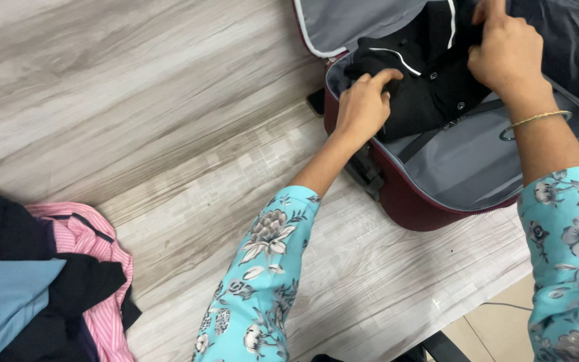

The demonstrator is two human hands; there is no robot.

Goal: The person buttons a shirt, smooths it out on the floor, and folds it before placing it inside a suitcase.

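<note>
An open maroon suitcase (410, 201) with grey lining lies at the upper right of a pale wood-grain table. A folded black shirt (430, 80) with thin white trim and buttons rests inside it. My left hand (364, 107) presses on the shirt's near left edge, fingers curled onto the cloth. Gripping the shirt's upper right part is my right hand (506, 50), which wears a thin gold bangle at the wrist. Both my sleeves are turquoise with a grey flower print.
A heap of clothes (41, 281) lies at the lower left: a pink striped shirt, a light blue garment and dark pieces. The suitcase's lid (343, 23) stands open at the top. The table's edge runs along the lower right, with floor beyond.
</note>
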